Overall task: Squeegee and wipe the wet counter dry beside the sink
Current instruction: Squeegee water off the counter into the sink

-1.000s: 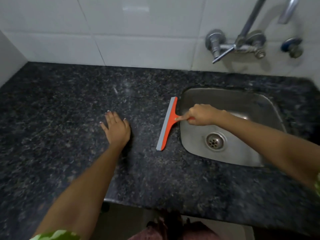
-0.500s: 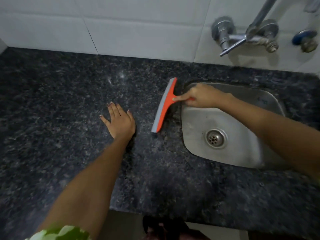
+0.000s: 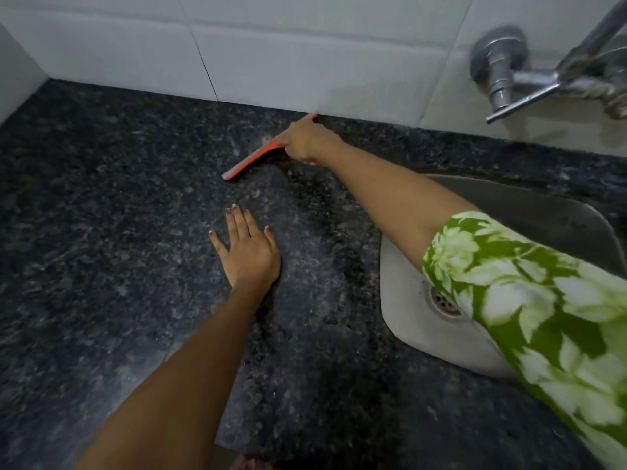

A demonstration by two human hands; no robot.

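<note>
Squeegee (image 3: pixel 252 161), orange: gripped in closed right hand (image 3: pixel 307 142), blade on counter (image 3: pixel 101 215) near tiled wall (image 3: pixel 271 62). Left hand (image 3: pixel 247 252): flat, fingers spread, holding nothing.

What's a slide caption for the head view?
Right hand holds squeegee at the back wall; left hand flat on counter beside sink.

No text, label, brand, number or sign can be read anywhere in the view.
</note>
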